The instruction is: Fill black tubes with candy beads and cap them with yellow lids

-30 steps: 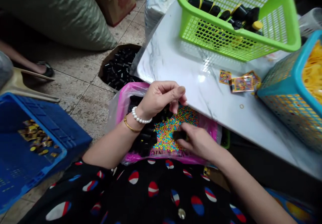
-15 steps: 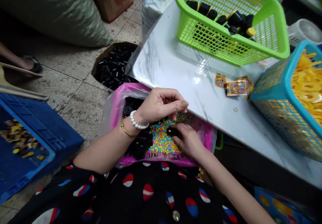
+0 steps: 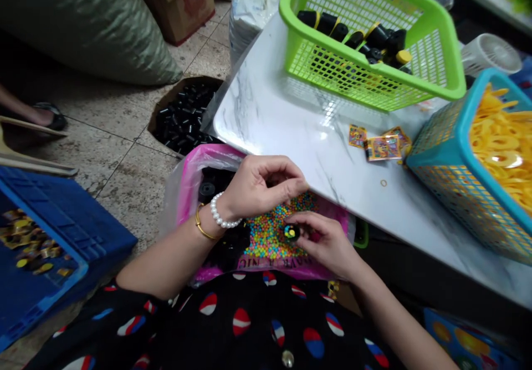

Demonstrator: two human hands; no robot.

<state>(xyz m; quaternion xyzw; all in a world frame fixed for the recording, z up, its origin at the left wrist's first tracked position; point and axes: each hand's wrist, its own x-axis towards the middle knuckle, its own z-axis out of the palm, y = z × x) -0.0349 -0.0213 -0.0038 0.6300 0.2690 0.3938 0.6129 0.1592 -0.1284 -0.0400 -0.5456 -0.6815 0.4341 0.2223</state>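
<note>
Right hand (image 3: 326, 242) at lower centre: narrow pinch, thumb and fingers on a small round black cap (image 3: 291, 232), its face showing bright coloured dots. Cap sits just above the coloured beads (image 3: 266, 237), tiny, round, glossy, heaped in a pink plastic bag (image 3: 195, 176). Left hand (image 3: 260, 187) hangs just beside it, fingers curled in, narrow; can't tell if it holds anything, fingertips hidden. Pearl bracelet (image 3: 222, 212) and thin gold bangle (image 3: 200, 223) on that wrist.

Step in hand looks like close work on the cap over the beads. Next move calls for a steady pinch: cap is small and smooth, beads will roll.

Black cylinders (image 3: 206, 191) lie in the bag left of the beads. More fill a cardboard box (image 3: 183, 118) on the tile floor, upper left of centre. White marbled tabletop (image 3: 266, 115) juts over the bag, with printed paper labels (image 3: 383, 148) on it. Upper right, a green plastic basket (image 3: 374, 85) holds black-and-yellow pieces (image 3: 353, 37). Right edge, a teal mesh basket (image 3: 446, 179) holds yellow rings (image 3: 501, 143). Lower left, a blue crate (image 3: 62, 231) holds gold wrappers (image 3: 25, 242).
</note>
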